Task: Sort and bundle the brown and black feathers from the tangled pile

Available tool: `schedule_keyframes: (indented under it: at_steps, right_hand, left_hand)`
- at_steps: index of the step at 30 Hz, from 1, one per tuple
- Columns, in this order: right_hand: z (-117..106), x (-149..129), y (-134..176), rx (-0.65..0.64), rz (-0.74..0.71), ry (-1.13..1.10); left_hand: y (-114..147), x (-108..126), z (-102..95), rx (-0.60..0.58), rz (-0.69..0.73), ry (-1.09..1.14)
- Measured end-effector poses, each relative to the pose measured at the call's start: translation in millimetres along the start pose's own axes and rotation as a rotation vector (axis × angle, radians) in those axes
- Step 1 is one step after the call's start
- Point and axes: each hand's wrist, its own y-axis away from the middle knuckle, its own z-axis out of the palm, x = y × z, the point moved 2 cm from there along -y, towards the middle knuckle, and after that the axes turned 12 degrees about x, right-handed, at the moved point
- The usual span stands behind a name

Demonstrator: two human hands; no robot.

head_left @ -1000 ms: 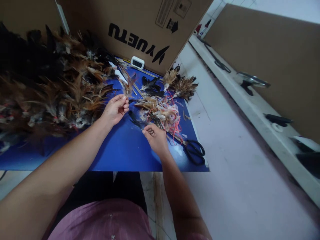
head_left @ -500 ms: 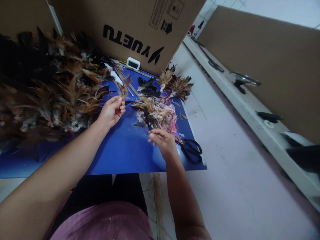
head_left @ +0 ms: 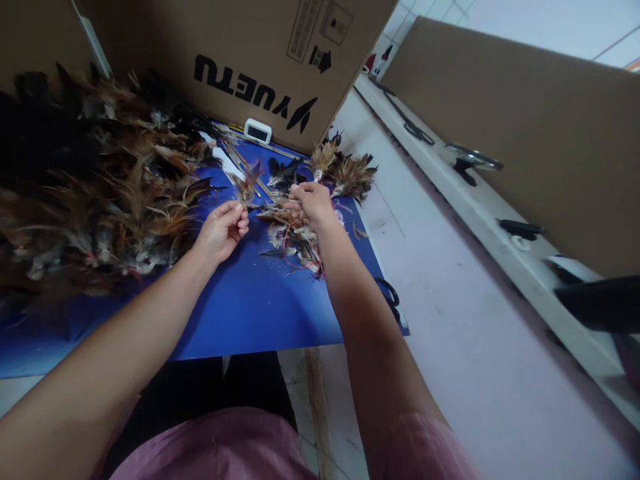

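My left hand (head_left: 225, 230) is closed in a pinch on a small bunch of brown feathers (head_left: 246, 185), held upright above the blue tabletop (head_left: 240, 293). Over the right side of the table is my right hand (head_left: 311, 201), fingers stretched out and slightly apart beside a few black feathers (head_left: 283, 172). No object shows between those fingers. Below it lies a loose heap of feather scraps and red string (head_left: 295, 237), partly covered by the hand and forearm. Black-handled scissors (head_left: 389, 293) rest near the right edge, mostly hidden by my right forearm.
A large pile of brown and black feather bunches (head_left: 115, 193) covers the table's left side. Behind stand a cardboard box (head_left: 240, 40) and a small white digital clock (head_left: 258, 131). Thin sticks (head_left: 250, 172) lie mid-table. Two tied feather bunches (head_left: 353, 175) sit back right.
My right hand has moved up and away from the scissors to the black feathers, and the black feather it pinched no longer shows in it. My left hand keeps its bunch. The view shifted slightly.
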Motion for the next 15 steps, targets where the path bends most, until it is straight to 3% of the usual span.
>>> schedule_keyframes:
  at_steps: [3,7,10,15]
  right_hand:
    - [-9.1,8.3,7.8,-0.009,-0.292,0.276]
    - [-27.0,25.9,47.1,-0.199,-0.656,0.57]
    - [-32.1,36.2,71.3,-0.348,-0.755,0.771]
    - [-25.3,42.0,82.4,-0.374,-0.794,1.089]
  left_hand:
    - [-0.9,-1.1,0.3,-0.002,-0.008,-0.001]
    - [-1.3,-3.8,1.9,-0.025,-0.019,-0.02]
    - [0.0,-4.3,2.6,-0.033,-0.017,-0.027]
    - [2.5,-3.3,2.6,-0.039,-0.027,-0.03]
